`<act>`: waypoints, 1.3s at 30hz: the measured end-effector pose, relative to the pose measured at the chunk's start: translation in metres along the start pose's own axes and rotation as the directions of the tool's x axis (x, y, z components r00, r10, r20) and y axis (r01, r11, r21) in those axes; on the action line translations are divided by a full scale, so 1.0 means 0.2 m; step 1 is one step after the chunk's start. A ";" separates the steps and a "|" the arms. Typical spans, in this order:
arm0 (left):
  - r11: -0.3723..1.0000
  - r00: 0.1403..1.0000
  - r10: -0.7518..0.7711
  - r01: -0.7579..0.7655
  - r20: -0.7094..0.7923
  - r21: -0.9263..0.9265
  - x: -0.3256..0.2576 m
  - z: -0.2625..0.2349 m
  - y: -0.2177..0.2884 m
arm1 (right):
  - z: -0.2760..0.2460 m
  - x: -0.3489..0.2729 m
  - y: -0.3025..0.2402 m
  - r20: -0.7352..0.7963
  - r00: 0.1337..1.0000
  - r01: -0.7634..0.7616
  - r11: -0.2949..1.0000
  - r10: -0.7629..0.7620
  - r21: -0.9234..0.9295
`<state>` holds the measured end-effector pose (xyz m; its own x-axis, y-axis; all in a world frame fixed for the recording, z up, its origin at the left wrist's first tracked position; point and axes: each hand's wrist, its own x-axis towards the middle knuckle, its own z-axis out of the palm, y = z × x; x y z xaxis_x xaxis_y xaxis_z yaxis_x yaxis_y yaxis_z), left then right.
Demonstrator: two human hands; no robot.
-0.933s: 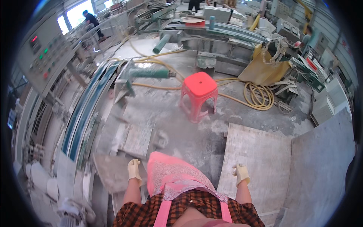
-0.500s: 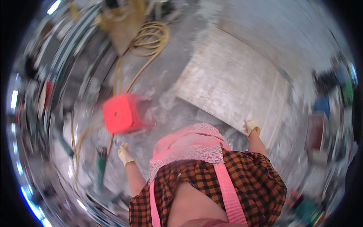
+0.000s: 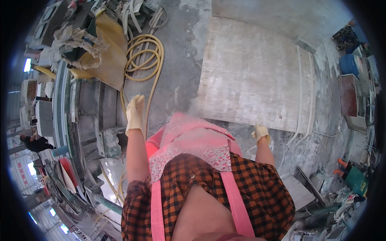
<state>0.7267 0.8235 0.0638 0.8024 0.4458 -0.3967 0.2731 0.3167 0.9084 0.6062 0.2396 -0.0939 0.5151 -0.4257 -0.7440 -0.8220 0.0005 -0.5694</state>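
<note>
My left hand point(image 3: 135, 111), in a cream glove, is raised out in front, near the yellow hose point(image 3: 160, 60) on the floor. Its fingers are loosely extended, and nothing shows in them. To the right, my right hand point(image 3: 261, 132), gloved alike, hangs by the near edge of a large pale board point(image 3: 253, 76). Its fingers are slightly bent and hold nothing that I can see. A red plastic stool point(image 3: 152, 145) peeks out between my left forearm and my pink apron point(image 3: 197, 138), which hides most of it.
A tan sheet point(image 3: 105, 52) and a heap of pale strips point(image 3: 134, 16) lie at the far left. Metal racks point(image 3: 62, 108) line the left side. On the right stand a blue drum point(image 3: 349, 64) and a dark red box point(image 3: 348, 94). A person point(image 3: 37, 143) is at the far left.
The view has turned and moved forward. The stool has gone from in front at left to mostly behind my apron. My left hand has swung up and forward.
</note>
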 end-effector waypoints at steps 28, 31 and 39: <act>0.721 0.453 -0.594 -0.068 0.665 0.690 2.47 2.45 0.03 | 1.36 -0.66 -1.03 -0.274 0.773 -0.510 0.817 0.572 0.269; 0.648 0.480 -0.710 0.158 0.515 0.745 2.50 2.57 -0.06 | 1.41 -0.57 -1.12 -0.205 0.771 -0.584 0.798 0.603 0.152; 0.619 0.714 -0.675 0.408 0.188 0.672 2.98 2.79 -1.03 | 1.60 -0.10 -1.12 -0.001 0.525 -0.749 0.462 0.851 0.475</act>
<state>1.4445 0.5559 -0.2857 0.4884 -0.0528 -0.8710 0.8524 -0.1846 0.4892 0.8578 0.5370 -0.0630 -0.4297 -0.2242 -0.8747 -0.6504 0.7488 0.1277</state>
